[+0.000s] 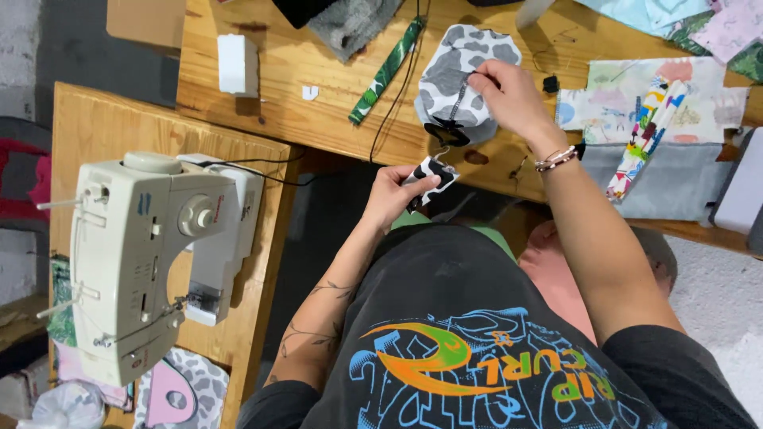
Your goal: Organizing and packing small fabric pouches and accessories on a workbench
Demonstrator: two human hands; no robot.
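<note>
Pouch: grey-and-white cow-print pouch (pixel 465 79) lies on the wooden table (pixel 318 95), near its front edge, with a dark zip running down its middle.
Right hand: the right hand (pixel 509 99) rests over the pouch's right side, fingers pinched narrow on the top of the zip; bracelets sit on the wrist.
Left hand: the left hand (pixel 393 195) is held just below the table edge, closed on a small black-and-white patterned scrap (pixel 433 176) with a thin metal hook showing at its top.
Clasp: a black clasp (pixel 447 131) hangs at the pouch's lower end, just above the scrap; whether the two touch cannot be told.
Strap: a green leaf-print strap (pixel 387 70) lies slanted on the table, left of the pouch, beside a dark cable (pixel 397 95).
Block: a white block (pixel 237 63) stands further left on the table, well apart from the hands.
Fabrics: a pale printed panel (pixel 604 99) with a grey lower part lies right of the right wrist, and a bright multicoloured strip (pixel 648 131) lies across it.
Sewing machine: a white sewing machine (pixel 143 254) sits on a lower side table (pixel 87 127) to the left, well apart from both hands.
</note>
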